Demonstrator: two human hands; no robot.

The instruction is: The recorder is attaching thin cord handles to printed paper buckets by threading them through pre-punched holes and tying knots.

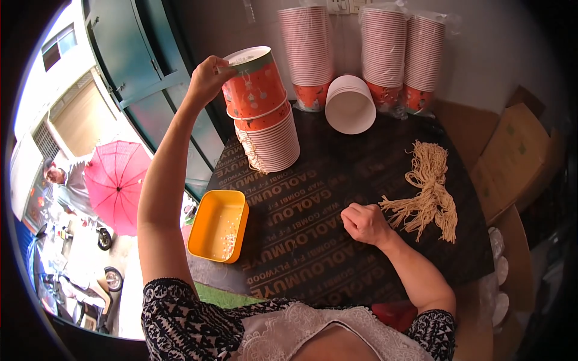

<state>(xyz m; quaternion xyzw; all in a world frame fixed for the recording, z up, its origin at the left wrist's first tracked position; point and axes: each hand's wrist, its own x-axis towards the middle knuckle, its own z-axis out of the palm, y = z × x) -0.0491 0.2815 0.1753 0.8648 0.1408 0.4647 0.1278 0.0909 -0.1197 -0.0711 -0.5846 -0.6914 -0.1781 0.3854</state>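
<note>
My left hand (209, 79) reaches far forward and grips the upturned base edge of an orange patterned paper bucket (253, 90). That bucket tops a stack of upside-down paper buckets (272, 144) with white rims, and thin pale strings hang down the stack's left side. My right hand (364, 222) rests on the dark tabletop, fingers curled into a fist; what it may hold is hidden. Just right of it lies a bundle of beige strings (430, 186), gathered in the middle and spread at both ends.
A yellow plastic tub (218, 225) with small white bits sits at the table's left. Behind are tall plastic-wrapped bucket stacks (384, 48) and a bucket lying on its side (350, 108). Cardboard boxes (518, 159) stand right; outdoors, a person (69, 183) appears beside a pink umbrella (118, 188).
</note>
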